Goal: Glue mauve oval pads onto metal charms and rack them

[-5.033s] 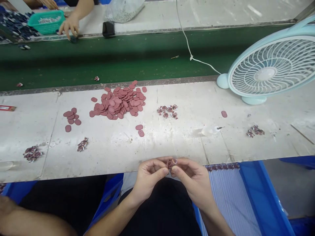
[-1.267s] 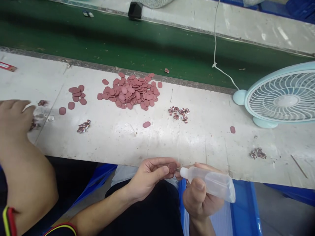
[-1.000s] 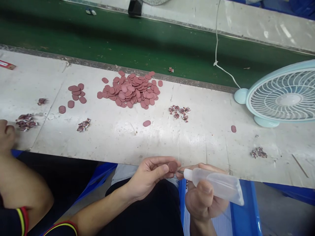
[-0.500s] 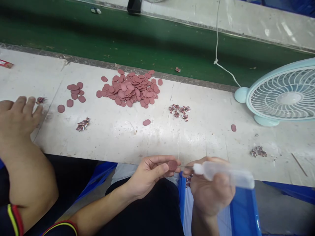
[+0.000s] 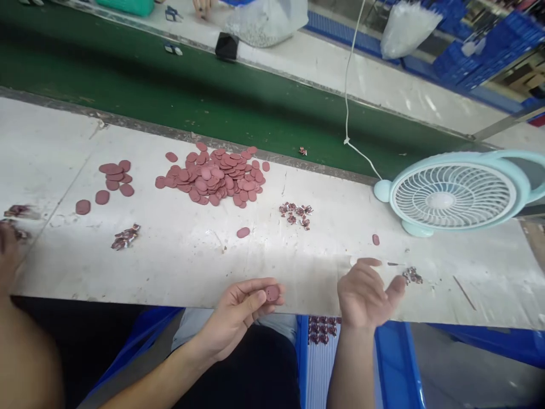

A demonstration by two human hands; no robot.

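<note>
Between the thumb and fingers of my left hand [image 5: 249, 301] is a reddish-brown oval disc [image 5: 272, 293], held over the table's front edge; small dark dots show on it. My right hand [image 5: 369, 292] is raised over the table at the right, fingers apart. Just behind its fingers lies a white bottle [image 5: 355, 261], mostly hidden, with a thin dark tip pointing right. Near that tip is a small cluster of dark red and silvery pieces [image 5: 412, 276]. A large pile of oval discs [image 5: 217, 177] lies beyond my left hand.
A light blue fan [image 5: 453, 193] stands at the right, its white cord [image 5: 347, 113] crossing the green strip [image 5: 264, 85]. Below the table edge is a blue tray [image 5: 394, 363] with rows of small pieces. Another person's hand [image 5: 7, 255] is at the far left.
My right hand has let go of the bottle, which now lies on the table, and its fingers have opened. My left hand still holds the disc. The view has shifted.
</note>
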